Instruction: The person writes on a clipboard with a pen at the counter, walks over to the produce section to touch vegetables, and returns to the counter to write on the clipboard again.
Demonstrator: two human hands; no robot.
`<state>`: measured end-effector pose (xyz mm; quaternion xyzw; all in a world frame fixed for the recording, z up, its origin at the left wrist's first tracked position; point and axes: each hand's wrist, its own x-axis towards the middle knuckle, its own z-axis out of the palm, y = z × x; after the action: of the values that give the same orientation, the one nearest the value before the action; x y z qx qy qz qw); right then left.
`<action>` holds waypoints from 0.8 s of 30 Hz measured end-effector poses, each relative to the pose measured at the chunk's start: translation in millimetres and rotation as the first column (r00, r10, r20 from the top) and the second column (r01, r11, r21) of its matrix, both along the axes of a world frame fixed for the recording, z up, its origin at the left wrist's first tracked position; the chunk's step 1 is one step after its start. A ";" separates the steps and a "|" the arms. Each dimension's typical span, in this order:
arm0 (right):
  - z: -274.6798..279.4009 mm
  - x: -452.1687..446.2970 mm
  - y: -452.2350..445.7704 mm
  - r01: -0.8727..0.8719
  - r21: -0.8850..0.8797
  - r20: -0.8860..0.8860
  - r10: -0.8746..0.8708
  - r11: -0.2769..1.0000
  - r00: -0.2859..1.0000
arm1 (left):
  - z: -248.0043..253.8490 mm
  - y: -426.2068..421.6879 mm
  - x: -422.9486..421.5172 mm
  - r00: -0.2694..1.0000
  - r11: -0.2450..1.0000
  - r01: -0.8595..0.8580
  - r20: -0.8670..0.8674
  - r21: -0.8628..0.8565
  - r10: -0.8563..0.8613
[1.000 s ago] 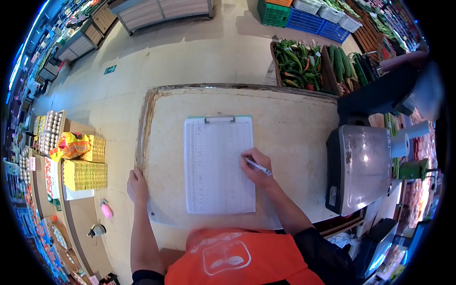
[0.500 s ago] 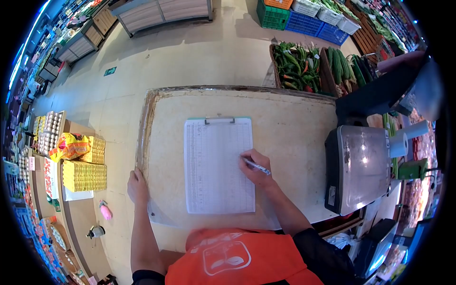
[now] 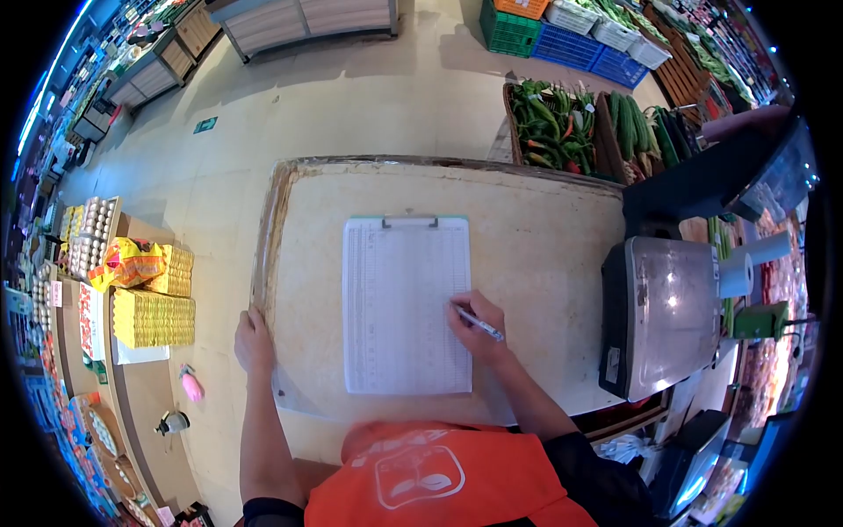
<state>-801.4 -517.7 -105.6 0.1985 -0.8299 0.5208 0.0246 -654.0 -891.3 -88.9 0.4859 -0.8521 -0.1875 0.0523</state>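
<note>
A clipboard with a printed table sheet lies on the worn pale table. My right hand holds a pen at the right part of the sheet, its tip close to the paper. The fingers are closed around the pen. At the table's left edge rests my left hand, gripping the edge, with the thumb on top and the other fingers partly hidden.
A weighing scale stands on the right. Crates of peppers and cucumbers are beyond the far edge. Stacked yellow egg trays stand at the left, near a pink object on the floor.
My right hand has moved slightly down the sheet with the pen. My left hand has stayed at the table edge. The view has shifted slightly.
</note>
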 end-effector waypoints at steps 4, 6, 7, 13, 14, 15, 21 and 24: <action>0.9 0.9 -2.1 0.014 -0.032 0.003 -0.014 0.999 1.000 | -0.9 -1.3 -0.1 1.000 1.000 0.007 -0.009 -0.006 -0.007; 1.6 -0.8 -3.5 0.014 -0.045 -0.019 -0.015 0.999 1.000 | -1.3 -1.6 -0.2 1.000 1.000 0.005 -0.004 -0.012 -0.005; 2.8 -1.5 -4.5 0.012 -0.049 -0.028 -0.013 0.999 1.000 | -2.6 -2.2 0.4 1.000 1.000 0.005 -0.005 -0.017 -0.005; -0.8 -0.2 -5.0 0.017 -0.058 -0.030 -0.019 0.998 0.999 | -6.7 -4.4 1.3 1.000 1.000 0.003 -0.011 -0.018 -0.003; -2.0 0.4 -4.6 0.017 -0.056 -0.028 -0.018 0.998 0.999 | -5.5 -3.6 1.0 1.000 1.000 0.001 -0.012 -0.013 -0.001; -1.9 0.7 -4.4 0.015 -0.051 -0.033 -0.016 0.999 0.999 | -4.4 -2.9 0.8 1.000 1.000 0.000 -0.014 -0.009 0.000; -2.0 0.2 -3.2 -0.009 -0.032 -0.108 0.006 0.999 0.994 | -3.3 -3.4 0.1 0.999 1.000 -0.006 0.034 -0.008 0.006; -2.3 0.6 -2.4 -0.021 -0.015 -0.137 0.019 1.000 0.990 | -2.3 -2.4 0.1 1.000 1.000 0.008 0.018 -0.013 -0.007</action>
<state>-800.8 -520.1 -107.9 0.2418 -0.8201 0.5128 0.0780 -653.9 -893.8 -91.2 0.4840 -0.8555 -0.1777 0.0473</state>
